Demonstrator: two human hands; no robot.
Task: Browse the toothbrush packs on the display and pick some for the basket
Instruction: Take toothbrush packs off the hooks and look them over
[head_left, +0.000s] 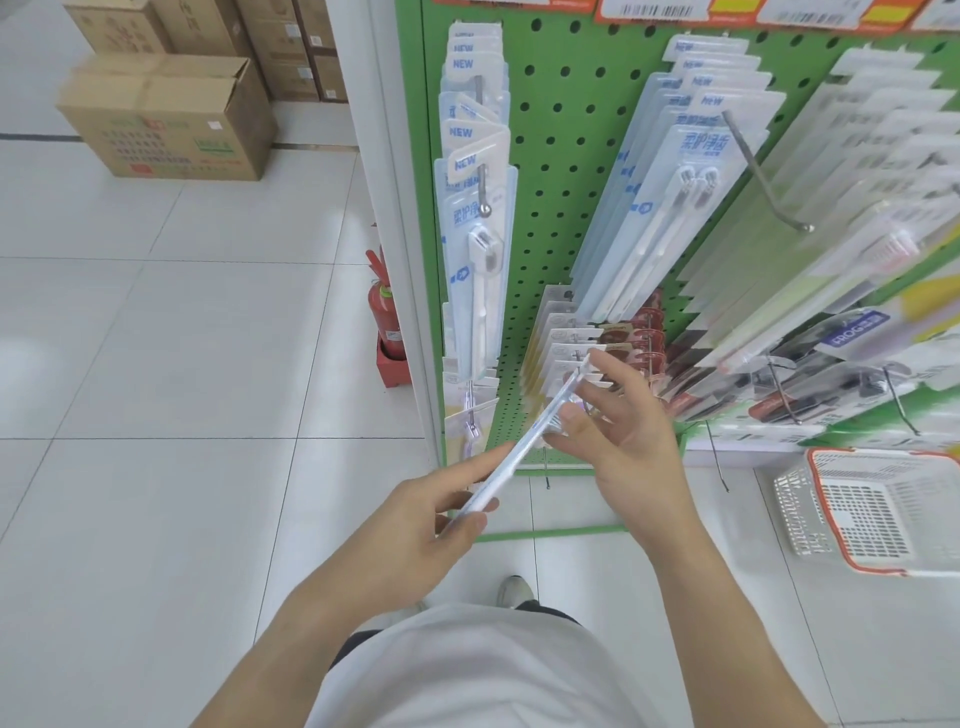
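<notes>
Fingers of the left hand pinched on the lower end of a toothbrush pack; right hand half open, thumb and fingertips lightly on the pack's upper end. Pack held edge-on between both hands, slanting up to the right, just in front of the green pegboard display.

Behind the right hand, short hooks crowded with small carded packs and red-backed packs, partly hidden by the fingers. Above, long pale blue hanging packs and a left column marked NEW. One bare metal hook jutting out at upper right.

Held pack thin, pale blue and white, clear blister side barely showing; print unreadable from this angle.

White basket with an orange rim on the floor at right, well apart from the hands. White floor tiles, a red fire extinguisher beside the display's end, cardboard boxes stacked at far left.
</notes>
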